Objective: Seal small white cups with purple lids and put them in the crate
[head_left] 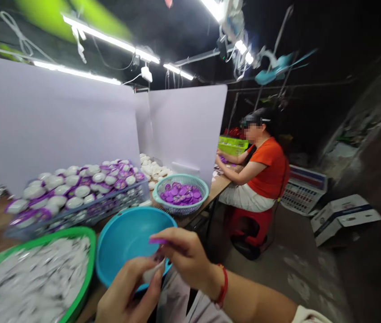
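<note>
In front of the turquoise basin (104, 258), my left hand (128, 287) is closed on a small white rounded piece (154, 272). My right hand (190, 256) pinches a flat purple disc (157, 241) between thumb and fingers, just above the white piece. Something small and dark shows between the two hands, too blurred to name. Purple discs (181, 194) fill a light-blue colander basket (158, 199) beyond the basin. On the left, a green-rimmed tub (91, 251) holds many shiny whitish pieces (35, 278).
A bluish crate (109, 208) is heaped with white-and-purple pieces (82, 181). White panels (183, 125) stand behind, with white pieces (153, 168) near their foot. A co-worker in orange (267, 166) sits on a red stool (247, 224) to the right, near a white crate (301, 197) and a cardboard box (345, 217).
</note>
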Tool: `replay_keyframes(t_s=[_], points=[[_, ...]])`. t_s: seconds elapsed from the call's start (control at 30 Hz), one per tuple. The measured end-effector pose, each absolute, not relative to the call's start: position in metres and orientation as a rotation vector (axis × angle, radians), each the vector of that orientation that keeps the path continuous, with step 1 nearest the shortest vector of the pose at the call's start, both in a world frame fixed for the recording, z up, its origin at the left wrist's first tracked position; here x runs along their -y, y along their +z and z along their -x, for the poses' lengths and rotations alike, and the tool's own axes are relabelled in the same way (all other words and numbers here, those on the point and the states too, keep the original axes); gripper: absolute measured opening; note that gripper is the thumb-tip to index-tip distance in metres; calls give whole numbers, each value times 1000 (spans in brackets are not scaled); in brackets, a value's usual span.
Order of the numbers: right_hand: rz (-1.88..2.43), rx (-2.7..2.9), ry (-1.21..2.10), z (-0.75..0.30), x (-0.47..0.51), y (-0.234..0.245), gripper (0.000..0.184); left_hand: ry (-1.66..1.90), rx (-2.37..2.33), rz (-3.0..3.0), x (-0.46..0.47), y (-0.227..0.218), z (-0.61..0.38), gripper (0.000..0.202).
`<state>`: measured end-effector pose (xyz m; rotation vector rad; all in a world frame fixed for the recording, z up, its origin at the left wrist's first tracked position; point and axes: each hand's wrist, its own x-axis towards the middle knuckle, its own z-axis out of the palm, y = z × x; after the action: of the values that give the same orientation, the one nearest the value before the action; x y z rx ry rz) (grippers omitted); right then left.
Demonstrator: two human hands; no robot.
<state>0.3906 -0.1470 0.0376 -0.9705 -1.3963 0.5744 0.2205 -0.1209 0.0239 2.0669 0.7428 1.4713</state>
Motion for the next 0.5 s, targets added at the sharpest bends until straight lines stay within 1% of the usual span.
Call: replay_keyframes(t_s=[0.13,0.23,0.3,0.33,0.4,0.43,0.5], points=[[928,1416,790,-398,155,43,34,1344,-765,-1809,131,47,-218,15],[881,1467,848,-405,159,47,32,1299,-727,-1671,136,53,-221,18],[806,1543,838,-407,162,47,33,1254,-724,-1591,139,53,-222,23],[772,1592,818,-407,162,46,39,1234,-720,-1545,140,53,-223,26],[752,1658,738,-406,162,42,57,1203,-694,-1456,142,51,-225,32],[779,1663,689,-405,162,39,60,1200,-681,-1418,142,51,-226,33],[856,1626,607,-401,161,33,55,1239,-672,-1346,142,50,-229,34]])
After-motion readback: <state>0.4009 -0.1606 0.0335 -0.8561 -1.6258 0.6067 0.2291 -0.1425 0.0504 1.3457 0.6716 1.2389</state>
